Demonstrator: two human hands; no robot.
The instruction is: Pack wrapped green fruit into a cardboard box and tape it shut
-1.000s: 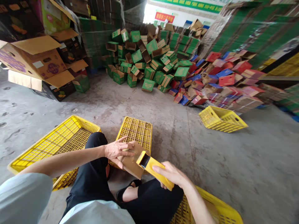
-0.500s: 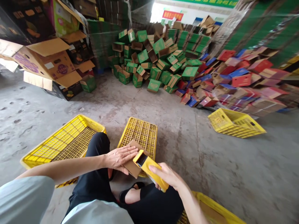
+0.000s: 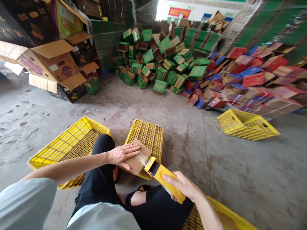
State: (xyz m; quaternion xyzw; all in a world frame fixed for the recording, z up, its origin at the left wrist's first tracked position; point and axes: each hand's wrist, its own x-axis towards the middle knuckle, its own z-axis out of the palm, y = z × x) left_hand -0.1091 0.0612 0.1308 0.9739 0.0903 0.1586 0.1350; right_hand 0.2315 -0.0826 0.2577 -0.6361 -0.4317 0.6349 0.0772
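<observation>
My left hand (image 3: 123,155) lies flat with fingers stretched on a small brown cardboard piece (image 3: 137,164), pressing on it. The cardboard rests on a yellow plastic crate (image 3: 153,134) that stands bottom up between my legs. A shiny clear strip (image 3: 143,158) shows on the cardboard beside my fingertips. My right hand (image 3: 181,185) is wrapped round a yellow tape dispenser (image 3: 165,179). Its front end, with a dark gap inside, is at the cardboard's right edge. Whether the cardboard is a flat sheet or a thin folded box, I cannot tell.
An open yellow crate (image 3: 45,156) sits at my left, another (image 3: 227,217) by my right leg. Farther right, a yellow crate (image 3: 247,126) lies tilted. Piles of green boxes (image 3: 159,86) and red and blue boxes (image 3: 253,80) lie ahead; large cartons (image 3: 57,65) are stacked left.
The tape dispenser in my right hand has moved right and slightly down, off the cardboard's middle to its edge. The clear strip now shows. My left hand stays on the cardboard.
</observation>
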